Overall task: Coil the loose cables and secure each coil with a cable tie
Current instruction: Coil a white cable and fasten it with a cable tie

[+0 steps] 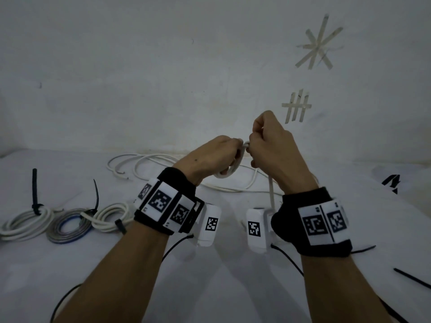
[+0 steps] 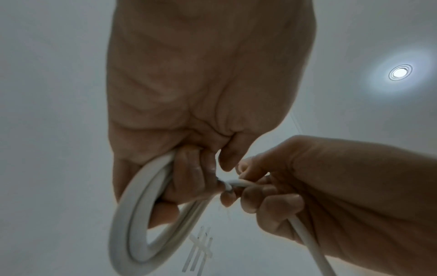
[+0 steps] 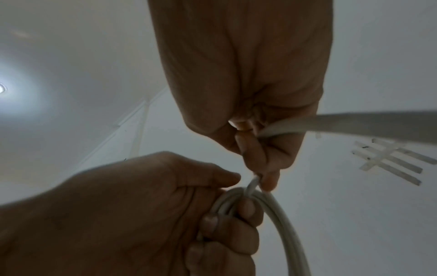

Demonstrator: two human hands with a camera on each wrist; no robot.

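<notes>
I see white cable half-looped: left hand grips loops, right hand pinches strand. Three tied coils near left.

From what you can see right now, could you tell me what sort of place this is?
Probably a makeshift indoor recording corner, not a workshop. A bare white wall carries tape marks, a white cloth-like surface holds tied cable coils, and a recessed ceiling light shines overhead.
</notes>
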